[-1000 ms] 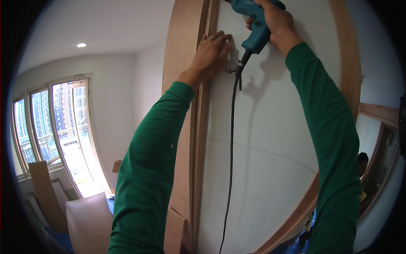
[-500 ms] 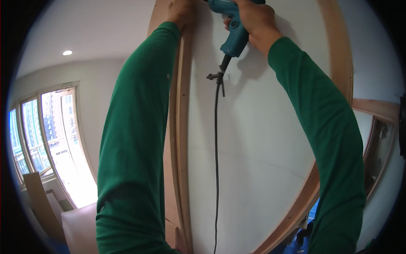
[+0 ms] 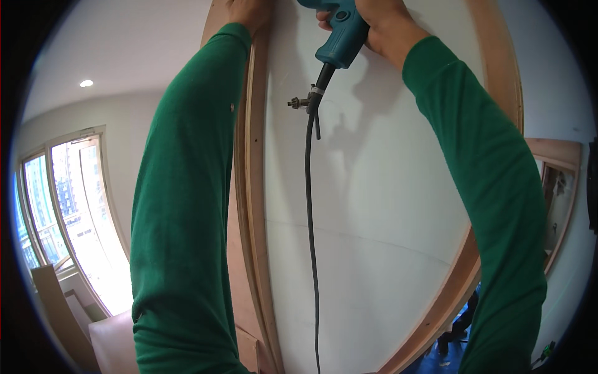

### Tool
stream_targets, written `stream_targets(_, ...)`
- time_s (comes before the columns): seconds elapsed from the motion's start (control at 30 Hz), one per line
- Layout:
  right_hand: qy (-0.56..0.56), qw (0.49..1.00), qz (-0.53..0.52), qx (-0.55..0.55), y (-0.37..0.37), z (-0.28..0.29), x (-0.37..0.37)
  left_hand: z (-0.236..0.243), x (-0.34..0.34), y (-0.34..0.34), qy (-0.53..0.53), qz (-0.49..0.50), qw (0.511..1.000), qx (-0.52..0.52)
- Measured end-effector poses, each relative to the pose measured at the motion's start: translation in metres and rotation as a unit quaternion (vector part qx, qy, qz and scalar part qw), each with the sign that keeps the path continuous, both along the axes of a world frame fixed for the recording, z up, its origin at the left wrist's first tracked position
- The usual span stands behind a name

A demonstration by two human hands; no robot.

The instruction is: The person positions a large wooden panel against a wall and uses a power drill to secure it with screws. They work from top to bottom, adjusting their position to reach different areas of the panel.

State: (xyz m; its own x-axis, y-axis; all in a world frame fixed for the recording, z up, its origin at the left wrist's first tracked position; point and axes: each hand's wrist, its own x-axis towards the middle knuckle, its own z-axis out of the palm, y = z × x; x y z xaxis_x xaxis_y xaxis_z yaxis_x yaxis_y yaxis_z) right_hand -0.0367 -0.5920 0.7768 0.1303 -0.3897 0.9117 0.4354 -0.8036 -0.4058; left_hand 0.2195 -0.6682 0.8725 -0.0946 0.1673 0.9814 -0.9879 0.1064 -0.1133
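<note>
My right hand (image 3: 389, 22) grips the handle of a teal corded power drill (image 3: 341, 40), whose front end is cut off by the top of the view. A black cord (image 3: 309, 187) hangs from the handle down past the lower edge. Strapped to the cord just below the handle is a metal chuck key (image 3: 300, 103). My left hand (image 3: 250, 12) is up by the wooden frame upright (image 3: 258, 87), left of the drill; its fingers are out of view, so whatever they hold is hidden. Both arms are raised in green sleeves.
A pale panel (image 3: 374, 187) stands between the uprights, with a curved wooden edge (image 3: 430, 318) at lower right. Bright windows (image 3: 81, 206) are at left, above a leaning brown board (image 3: 59, 311). Blue floor covering (image 3: 458, 349) and a dark shape show at lower right.
The drill and right hand sit slightly higher in view, the drill more cut off by the top edge. The left hand and frame upright appear shifted left and up. The grip on the drill stays.
</note>
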Motion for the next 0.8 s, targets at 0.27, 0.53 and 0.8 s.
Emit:
stream_targets(0.27,-0.013,0.997,-0.073,-0.02,0.005,-0.006,-0.004,-0.009,-0.021,0.009,0.005,0.02,1.0,-0.008)
stream_targets(0.53,-0.011,0.997,-0.082,-0.005,0.009,-0.009,-0.01,-0.009,-0.028,0.009,0.032,0.012,0.999,-0.002)
stream_targets(0.8,-0.014,0.997,-0.074,-0.013,0.014,-0.012,-0.005,-0.006,-0.018,0.014,0.002,0.039,0.998,-0.05)
